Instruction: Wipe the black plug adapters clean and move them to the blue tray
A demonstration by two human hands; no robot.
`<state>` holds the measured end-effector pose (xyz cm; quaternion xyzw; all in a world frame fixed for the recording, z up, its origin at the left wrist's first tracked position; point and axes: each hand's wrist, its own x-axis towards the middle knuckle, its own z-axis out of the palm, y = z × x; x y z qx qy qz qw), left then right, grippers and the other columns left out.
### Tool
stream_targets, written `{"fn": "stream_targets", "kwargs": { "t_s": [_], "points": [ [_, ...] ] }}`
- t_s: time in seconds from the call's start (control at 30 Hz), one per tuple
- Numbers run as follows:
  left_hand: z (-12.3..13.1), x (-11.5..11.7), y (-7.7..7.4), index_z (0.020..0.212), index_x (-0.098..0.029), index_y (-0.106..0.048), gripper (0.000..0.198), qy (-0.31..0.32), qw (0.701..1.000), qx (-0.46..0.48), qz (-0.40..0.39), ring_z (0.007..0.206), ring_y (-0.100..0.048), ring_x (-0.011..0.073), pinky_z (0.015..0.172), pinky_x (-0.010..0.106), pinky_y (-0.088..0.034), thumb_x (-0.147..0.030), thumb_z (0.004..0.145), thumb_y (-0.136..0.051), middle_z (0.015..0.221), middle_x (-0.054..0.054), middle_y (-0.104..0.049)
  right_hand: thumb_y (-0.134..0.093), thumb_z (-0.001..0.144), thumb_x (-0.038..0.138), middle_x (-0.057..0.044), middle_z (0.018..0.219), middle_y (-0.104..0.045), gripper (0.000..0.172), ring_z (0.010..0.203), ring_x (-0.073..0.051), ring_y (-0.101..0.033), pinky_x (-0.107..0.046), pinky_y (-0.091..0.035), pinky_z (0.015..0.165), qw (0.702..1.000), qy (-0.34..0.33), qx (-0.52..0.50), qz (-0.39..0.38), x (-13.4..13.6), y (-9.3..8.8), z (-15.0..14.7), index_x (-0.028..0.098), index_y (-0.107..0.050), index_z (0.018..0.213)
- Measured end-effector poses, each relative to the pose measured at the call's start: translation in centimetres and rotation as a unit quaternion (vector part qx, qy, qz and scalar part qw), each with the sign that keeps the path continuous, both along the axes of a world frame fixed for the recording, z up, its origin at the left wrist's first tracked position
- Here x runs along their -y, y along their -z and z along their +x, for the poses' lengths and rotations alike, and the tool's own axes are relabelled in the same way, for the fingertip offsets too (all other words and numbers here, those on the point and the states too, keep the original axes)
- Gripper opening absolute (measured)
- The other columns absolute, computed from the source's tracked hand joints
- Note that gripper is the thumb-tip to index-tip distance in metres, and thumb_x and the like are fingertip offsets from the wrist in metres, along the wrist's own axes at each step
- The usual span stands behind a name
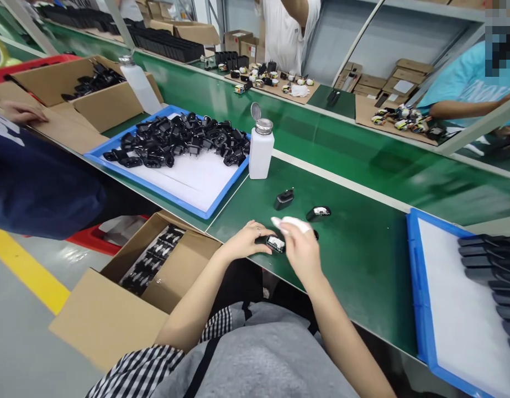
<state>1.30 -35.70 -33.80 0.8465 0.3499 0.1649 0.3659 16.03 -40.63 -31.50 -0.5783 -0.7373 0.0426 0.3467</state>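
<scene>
My left hand [247,241] has its thumb and fingers closed around a small black power adapter [275,244], whose pale label side faces up near the table's front edge. In my right hand [302,249] a white cloth [295,223] is pinched, just above and to the right of that adapter. Beyond the hands, a black plug adapter [284,199] lies with its pins pointing away, and another adapter [319,213] shows a white label. Part of one more dark piece peeks out beside my right hand. A white pump bottle [262,150] with its metal lid flipped up stands behind.
A blue-rimmed tray [208,212] heaped with black adapters lies at left. At right, another blue tray [422,309] holds rows of black pieces. An open carton [188,265] sits below the table edge. Co-workers are at left and across the green bench [362,260].
</scene>
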Motion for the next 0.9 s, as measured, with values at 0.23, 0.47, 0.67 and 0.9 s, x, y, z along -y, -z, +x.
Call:
{"fn": "stream_targets", "kwargs": {
  "t_s": [0.23,0.47,0.67,0.9],
  "points": [
    [0.0,0.0,0.7,0.093,-0.017,-0.053,0.034,0.026,0.999,0.008,0.026,0.089,-0.045,0.0163,0.09,0.035,-0.022,-0.039,0.068,-0.051,0.085,0.005,-0.055,-0.035,0.078,0.012,-0.008,0.086,-0.058,0.022,0.084,-0.016,-0.053,-0.026,-0.045,0.067,0.994,-0.112,-0.014,0.007,2.0,2.3,1.8,0.017,-0.056,0.081],
    [0.0,-0.1,0.8,0.095,-0.019,-0.053,0.034,0.025,0.999,0.023,0.031,0.087,-0.046,0.0157,0.086,0.033,-0.025,-0.038,0.067,-0.052,0.085,0.004,-0.056,-0.042,0.076,0.02,0.0,0.068,-0.061,0.013,0.051,-0.012,-0.054,-0.021,-0.043,0.044,0.988,0.052,-0.12,-0.085,3.6,0.7,3.5,0.019,-0.055,0.079],
    [0.0,0.1,1.1,0.088,-0.018,-0.055,0.024,0.007,1.0,0.014,0.024,0.089,-0.045,0.0155,0.092,0.036,-0.02,-0.032,0.068,-0.052,0.088,0.003,-0.056,-0.036,0.077,0.012,-0.008,0.094,-0.059,0.019,0.089,-0.017,-0.053,-0.03,-0.043,0.075,0.997,-0.06,-0.053,-0.001,1.5,1.0,-0.3,0.017,-0.053,0.082],
    [0.2,0.6,0.8,0.08,-0.02,-0.056,0.014,0.021,0.998,-0.017,0.051,0.088,-0.045,0.0142,0.094,0.04,-0.013,-0.022,0.069,-0.048,0.083,0.0,-0.057,-0.032,0.076,0.003,-0.009,0.09,-0.06,0.024,0.097,-0.016,-0.049,-0.038,-0.033,0.088,0.977,-0.211,0.032,-0.017,2.9,2.1,1.7,0.016,-0.052,0.08]
  ]
}}
